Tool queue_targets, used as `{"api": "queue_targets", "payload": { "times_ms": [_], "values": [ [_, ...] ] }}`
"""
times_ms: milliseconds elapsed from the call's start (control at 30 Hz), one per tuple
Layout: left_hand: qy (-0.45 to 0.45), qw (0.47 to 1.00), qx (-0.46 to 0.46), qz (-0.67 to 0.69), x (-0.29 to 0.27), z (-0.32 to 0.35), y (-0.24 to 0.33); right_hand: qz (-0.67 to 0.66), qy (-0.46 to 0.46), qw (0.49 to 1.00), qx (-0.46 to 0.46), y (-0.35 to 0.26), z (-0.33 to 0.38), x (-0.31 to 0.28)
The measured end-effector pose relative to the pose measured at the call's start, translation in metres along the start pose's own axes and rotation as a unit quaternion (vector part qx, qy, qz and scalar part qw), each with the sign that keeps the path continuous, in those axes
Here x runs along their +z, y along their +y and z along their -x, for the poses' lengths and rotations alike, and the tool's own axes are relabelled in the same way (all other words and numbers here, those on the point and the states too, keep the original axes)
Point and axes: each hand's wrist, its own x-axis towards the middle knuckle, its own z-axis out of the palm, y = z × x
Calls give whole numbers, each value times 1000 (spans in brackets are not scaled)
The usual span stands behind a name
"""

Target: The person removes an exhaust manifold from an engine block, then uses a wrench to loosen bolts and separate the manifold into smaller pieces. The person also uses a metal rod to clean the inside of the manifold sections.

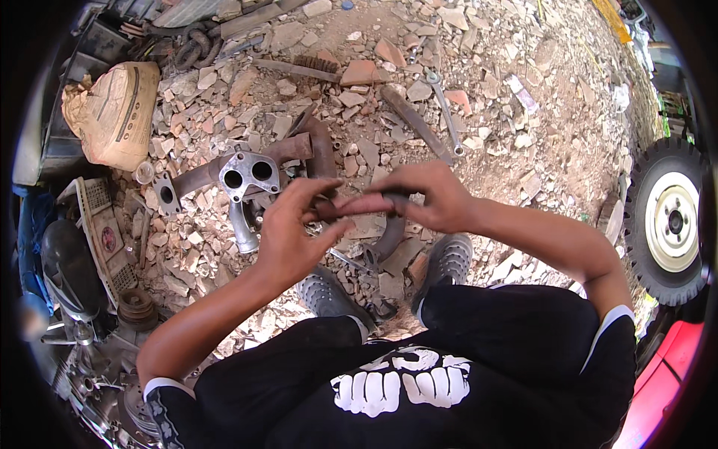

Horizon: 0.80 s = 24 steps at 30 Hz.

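Observation:
Between my two hands, a short reddish-brown strip [364,204], curled or rolled, spans the gap; its exact kind I cannot make out. My left hand [290,228] pinches its left end with curved fingers. At the other end the fingers of my right hand [436,196] close over it, partly hiding it. Below my right hand lies a rusty curved pipe [389,241] on the ground, near my shoes. Just beyond my left hand sits an exhaust manifold with a bright two-hole flange [249,176]. A rusty pipe [293,149] extends from behind that flange.
Broken stone and tile cover the ground. Farther out lie a combination wrench [446,112] and a flat rusty bar [416,123]. A torn paper sack [120,116] and a plastic crate [101,232] stand at left, metal parts at lower left. At right is a wheel [671,221].

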Motion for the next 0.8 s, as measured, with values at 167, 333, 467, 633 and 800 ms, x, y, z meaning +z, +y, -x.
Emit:
{"api": "queue_targets", "payload": {
  "times_ms": [167,333,467,633,800],
  "values": [
    [32,973,150,-175,1,-5,-25,-221,-39,936,272,-2,-2,-3],
    [1,940,258,-225,7,-19,-18,-481,-4,733,481,17,12,0],
    [-40,974,158,-155,25,-27,-23,-483,-31,744,461,11,13,-2],
    [-117,974,140,-138,48,-37,-25,-394,-138,783,460,17,17,-2],
    [-111,970,196,-87,63,-31,-38,-194,-20,900,389,57,38,5]
  ]
}}
